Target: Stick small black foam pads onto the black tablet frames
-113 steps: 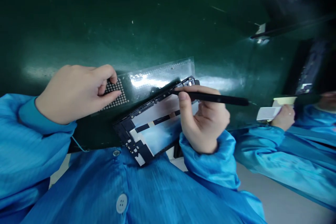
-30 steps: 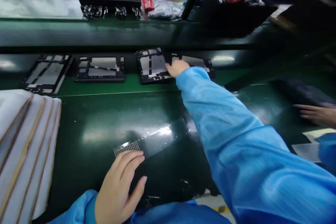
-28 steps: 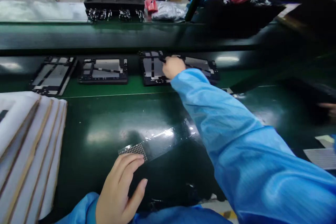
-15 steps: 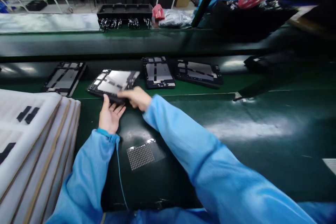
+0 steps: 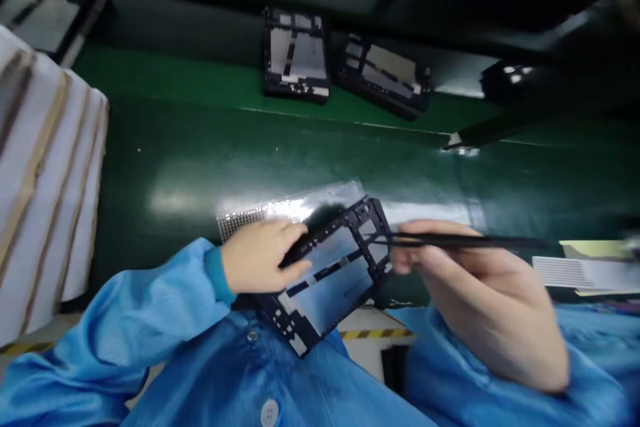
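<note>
My left hand (image 5: pixel 265 257) grips the upper left edge of a black tablet-like frame (image 5: pixel 333 273), tilted in front of my body with its silvery inner side up. Between the fingers of my right hand (image 5: pixel 475 300) is a pair of dark tweezers (image 5: pixel 450 240). Their tips reach over the frame's upper right end; whether they touch it I cannot tell. Behind my left hand, partly covered, a clear sheet with rows of small squares (image 5: pixel 245 219) lies on the green bench (image 5: pixel 190 140).
Similar black frames (image 5: pixel 297 53) (image 5: pixel 385 73) stand along the back of the bench, with another frame (image 5: pixel 43 10) at far left. A stack of white foam sheets (image 5: pixel 55 173) rises on the left. Labels on paper (image 5: pixel 570 271) lie at the right.
One frame has come from the back of the bench to just before my body, held now by my left hand alone. My right hand has let go of it and holds tweezers. The view has tipped downward.
</note>
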A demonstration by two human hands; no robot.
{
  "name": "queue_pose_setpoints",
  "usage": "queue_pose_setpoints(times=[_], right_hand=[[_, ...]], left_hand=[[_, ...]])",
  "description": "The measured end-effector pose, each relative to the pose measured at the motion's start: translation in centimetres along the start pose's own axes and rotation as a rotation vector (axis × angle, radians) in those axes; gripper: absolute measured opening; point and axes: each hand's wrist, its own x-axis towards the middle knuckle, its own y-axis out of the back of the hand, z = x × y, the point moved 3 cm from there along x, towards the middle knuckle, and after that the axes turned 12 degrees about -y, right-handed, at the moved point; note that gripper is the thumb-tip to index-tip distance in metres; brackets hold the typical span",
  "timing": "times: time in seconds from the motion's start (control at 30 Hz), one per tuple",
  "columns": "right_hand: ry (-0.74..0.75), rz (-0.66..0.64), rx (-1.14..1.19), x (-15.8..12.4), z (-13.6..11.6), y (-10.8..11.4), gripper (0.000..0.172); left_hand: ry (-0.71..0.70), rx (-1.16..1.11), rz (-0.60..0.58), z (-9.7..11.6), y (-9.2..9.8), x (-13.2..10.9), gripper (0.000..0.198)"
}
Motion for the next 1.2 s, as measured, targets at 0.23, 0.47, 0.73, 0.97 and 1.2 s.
queue_pose_setpoints(times=[0.23, 0.47, 0.73, 0.97, 1.2], right_hand=[[0.219, -0.545, -0.188, 9.5, 2.0, -10.9, 0.031], [0.32, -0.702, -0.324, 11.0, 3.1, -13.1, 0.023], [0.326, -0.729, -0.399, 11.6, 2.5, -13.2, 0.019], [0.171, -0.571, -0.115, 8.2, 2.9, -11.6, 0.009], [0.276, -0.213, -0.028, -2.5, 6.6, -11.0, 0.024]], left_hand=[[-0.136, 0.8, -0.25, -1.4, 6.6, -0.5, 0.022], [-0.043, 0.949, -0.422, -3.4, 6.0, -0.5, 0.02], [-0.014, 0.955, -0.484, -3.4, 5.9, -0.2, 0.028], [-0.028, 1.013, -0.459, -3.4, 5.8, -0.3, 0.03], [-0.102, 1.14, -0.402, -2.4, 4.5, -0.3, 0.043]])
